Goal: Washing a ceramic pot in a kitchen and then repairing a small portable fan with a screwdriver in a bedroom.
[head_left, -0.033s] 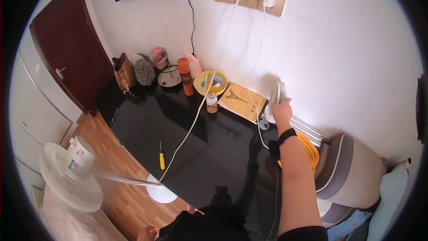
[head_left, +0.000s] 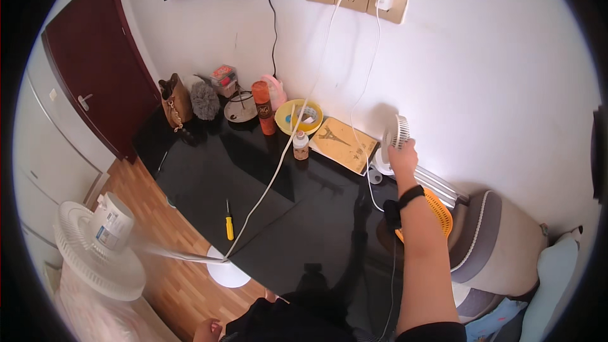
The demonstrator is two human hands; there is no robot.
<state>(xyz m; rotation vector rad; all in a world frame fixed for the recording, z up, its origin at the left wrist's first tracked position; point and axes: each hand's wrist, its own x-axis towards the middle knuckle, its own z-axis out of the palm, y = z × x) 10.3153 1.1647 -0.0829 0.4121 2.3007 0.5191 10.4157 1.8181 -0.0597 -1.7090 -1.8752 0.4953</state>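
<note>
My right hand [head_left: 404,157] is closed on a small white desk fan [head_left: 399,132] by the wall, its fingers at the lower edge of the round grille. The fan's white base [head_left: 382,163] shows just left of the hand; the hand hides part of the fan. Beside it lies a tan notebook [head_left: 345,144] with a tower picture. A white cable [head_left: 368,183] runs down past the notebook's edge. My left hand [head_left: 208,329] is low at the bottom edge, partly cut off, its visible fingers curled in with nothing seen in them.
A larger white standing fan [head_left: 98,250] is at left, its cable crossing the black table [head_left: 304,221]. A yellow screwdriver [head_left: 229,225], small bottle [head_left: 301,147], yellow bowl [head_left: 285,125] and orange canister [head_left: 263,111] sit on the table. An orange basket [head_left: 440,215] lies beyond my right forearm.
My right hand and the small fan have shifted very slightly to the right in the picture. Otherwise nothing visibly differs.
</note>
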